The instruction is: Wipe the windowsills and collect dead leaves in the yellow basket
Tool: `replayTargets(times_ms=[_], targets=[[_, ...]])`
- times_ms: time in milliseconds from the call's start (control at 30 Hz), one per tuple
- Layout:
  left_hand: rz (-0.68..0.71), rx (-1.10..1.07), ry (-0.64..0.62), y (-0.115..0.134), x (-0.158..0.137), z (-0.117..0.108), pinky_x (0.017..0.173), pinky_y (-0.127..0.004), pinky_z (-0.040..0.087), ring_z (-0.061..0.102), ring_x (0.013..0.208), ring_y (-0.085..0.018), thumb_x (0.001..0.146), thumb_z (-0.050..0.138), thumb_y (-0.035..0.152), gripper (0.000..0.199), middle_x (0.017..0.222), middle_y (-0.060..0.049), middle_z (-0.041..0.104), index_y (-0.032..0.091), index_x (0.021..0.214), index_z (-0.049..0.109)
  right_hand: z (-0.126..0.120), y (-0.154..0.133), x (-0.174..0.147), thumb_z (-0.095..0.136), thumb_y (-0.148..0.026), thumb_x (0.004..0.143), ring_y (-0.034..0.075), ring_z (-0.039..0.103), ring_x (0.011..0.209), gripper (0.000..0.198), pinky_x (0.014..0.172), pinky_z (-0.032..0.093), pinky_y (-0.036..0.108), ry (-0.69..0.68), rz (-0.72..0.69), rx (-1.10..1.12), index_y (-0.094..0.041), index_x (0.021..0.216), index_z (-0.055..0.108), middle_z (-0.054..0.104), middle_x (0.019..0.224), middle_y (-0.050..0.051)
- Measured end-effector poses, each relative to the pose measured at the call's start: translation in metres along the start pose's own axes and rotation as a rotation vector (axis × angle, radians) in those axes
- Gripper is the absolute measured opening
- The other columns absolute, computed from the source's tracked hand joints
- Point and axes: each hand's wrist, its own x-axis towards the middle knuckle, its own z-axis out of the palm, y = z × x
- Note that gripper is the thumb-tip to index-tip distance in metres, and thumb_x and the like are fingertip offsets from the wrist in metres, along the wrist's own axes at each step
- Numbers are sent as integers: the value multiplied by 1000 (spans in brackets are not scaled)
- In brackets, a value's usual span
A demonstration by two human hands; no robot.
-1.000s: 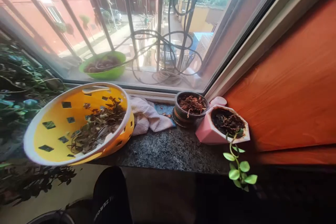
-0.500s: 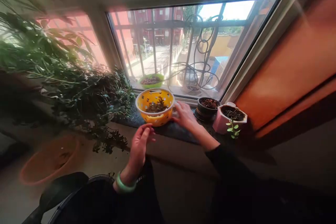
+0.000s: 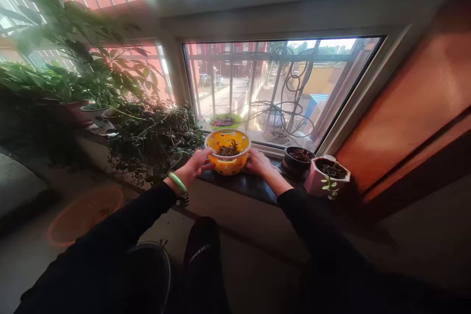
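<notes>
At the far left, broad-leaved green potted plants (image 3: 62,81) are crowding up against the window, and on the floor below them a wide, round, orange tub (image 3: 55,225) is showing dimly. Next along, a dense, small-leaved, dark green trailing plant (image 3: 154,132) is spilling over the sill's front edge. My left hand (image 3: 193,166), with a pale green bangle (image 3: 177,183) at the wrist, is gripping the left side of the round yellow basket with a white rim and cut-out holes (image 3: 227,169), my thumb lying at the rim. The basket is sitting upright between my two hands at the dark windowsill (image 3: 253,187); I cannot tell whether its base is touching the sill. Dry brown-green leaves (image 3: 228,150) are lying inside it. Just behind, beyond the glass, a bright green bowl (image 3: 238,120) is standing. My right hand (image 3: 258,163) is gripping the basket's right side, some fingers being hidden. Outside, dark looped cable (image 3: 296,87) is hanging by the bars. Farther right, a round, dark pot of brown matter (image 3: 290,167) is standing just beside a pink faceted pot with a white rim (image 3: 314,181), whose small leafy green stem (image 3: 330,187) is drooping over the front. At the far right, an orange wood-like panel (image 3: 415,93) is rising.
</notes>
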Motion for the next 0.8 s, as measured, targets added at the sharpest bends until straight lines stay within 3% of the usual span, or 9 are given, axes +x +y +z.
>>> replayTargets(times_ms=[100, 200, 367, 500, 633, 800], targets=[[-133, 89, 43, 5, -11, 1, 63, -36, 63, 63, 65, -17, 72, 76, 13, 19, 72, -2, 61, 19, 78, 59, 5, 2, 3, 65, -31, 88, 28, 57, 118, 52, 94, 46, 35, 56, -24, -13, -23, 138, 54, 59, 135, 13], [-169, 92, 46, 12, -31, 4, 66, -40, 65, 69, 68, -22, 71, 69, 6, 16, 70, -4, 66, 17, 81, 62, 6, 5, 8, 58, -29, 93, 26, 58, 115, 36, 89, 47, 32, 62, -28, -4, -26, 128, 63, 61, 128, 11], [-166, 6, 36, 19, -84, -6, 69, -39, 66, 75, 76, -26, 66, 64, 2, 23, 83, -13, 75, 12, 86, 69, -5, 10, 20, 56, -27, 93, 26, 60, 113, 42, 91, 46, 33, 15, 70, 127, -25, 134, 59, 62, 125, 12], [-176, -1, -35, 11, -146, -37, 75, -40, 66, 75, 87, -29, 65, 70, 9, 30, 105, -16, 77, 13, 94, 73, -26, 16, 26, 52, -25, 91, 27, 61, 112, 42, 94, 46, 37, 150, 104, 344, -22, 132, 58, 65, 125, 12], [-316, 71, -40, -42, -199, -71, 74, -37, 64, 74, 85, -27, 61, 78, 15, 34, 98, -11, 76, 15, 95, 72, -52, 17, 28, 56, -29, 84, 28, 60, 109, 41, 95, 46, 39, 324, 101, 558, -18, 124, 58, 67, 119, 12], [-479, 91, -184, -160, -206, -93, 69, -35, 60, 70, 82, -22, 62, 74, 18, 31, 91, -6, 71, 16, 91, 67, -78, 9, 19, 60, -37, 75, 25, 59, 93, 37, 85, 47, 37, 488, 55, 727, -21, 109, 56, 67, 105, 8]])
